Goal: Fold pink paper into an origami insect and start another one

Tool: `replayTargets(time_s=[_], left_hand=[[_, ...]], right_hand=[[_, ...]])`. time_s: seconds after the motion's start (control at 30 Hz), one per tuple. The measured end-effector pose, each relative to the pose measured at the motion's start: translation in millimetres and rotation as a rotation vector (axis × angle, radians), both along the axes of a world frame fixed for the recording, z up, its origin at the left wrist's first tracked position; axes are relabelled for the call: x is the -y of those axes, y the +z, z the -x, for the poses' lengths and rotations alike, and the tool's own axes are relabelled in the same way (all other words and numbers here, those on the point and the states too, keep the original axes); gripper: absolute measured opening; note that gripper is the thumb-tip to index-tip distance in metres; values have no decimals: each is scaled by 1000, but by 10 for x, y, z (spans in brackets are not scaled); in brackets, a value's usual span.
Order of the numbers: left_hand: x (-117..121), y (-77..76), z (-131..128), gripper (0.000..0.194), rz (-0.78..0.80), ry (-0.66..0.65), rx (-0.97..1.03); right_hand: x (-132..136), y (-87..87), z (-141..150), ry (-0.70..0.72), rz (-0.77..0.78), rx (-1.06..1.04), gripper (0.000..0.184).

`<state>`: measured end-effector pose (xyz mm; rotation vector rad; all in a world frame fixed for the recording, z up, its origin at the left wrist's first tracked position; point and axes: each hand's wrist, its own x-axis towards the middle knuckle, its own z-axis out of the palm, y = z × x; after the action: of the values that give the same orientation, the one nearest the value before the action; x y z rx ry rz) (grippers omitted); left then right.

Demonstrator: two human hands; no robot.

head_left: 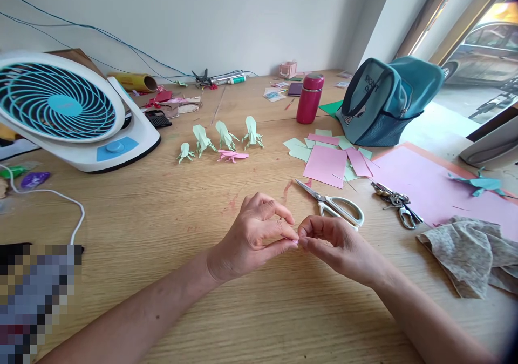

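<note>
1. Pink paper piece [297, 240]: tiny, mostly hidden at the fingertips, over the wooden table [182, 299].
2. Left hand [263, 237]: thumb and index clamped on it, other fingers loosely bent.
3. Right hand [334, 243]: thumb and index close together at its right end; can't tell if gripping.
4. Best, probably: steady left pinch, light right fingertip pressure; thin paper likely creases easily.
5. Scissors [322, 197] just beyond right hand; mind knuckles.
</note>
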<state>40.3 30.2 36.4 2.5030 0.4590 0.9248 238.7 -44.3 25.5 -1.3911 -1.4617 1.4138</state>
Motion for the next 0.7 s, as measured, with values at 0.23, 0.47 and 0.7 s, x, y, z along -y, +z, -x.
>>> replayTargets(time_s=[0.23,0.47,0.7], left_hand=[[45,-59,-3,13,-32,45,37],[67,-25,-13,7,11,56,-21],[101,-24,-28,11,-69,93,-17]], right_hand=[[-3,37,14,-25,-44,56,13],[9,37,27,-35,-48,108,13],[7,42,27,-52,-38,103,14]])
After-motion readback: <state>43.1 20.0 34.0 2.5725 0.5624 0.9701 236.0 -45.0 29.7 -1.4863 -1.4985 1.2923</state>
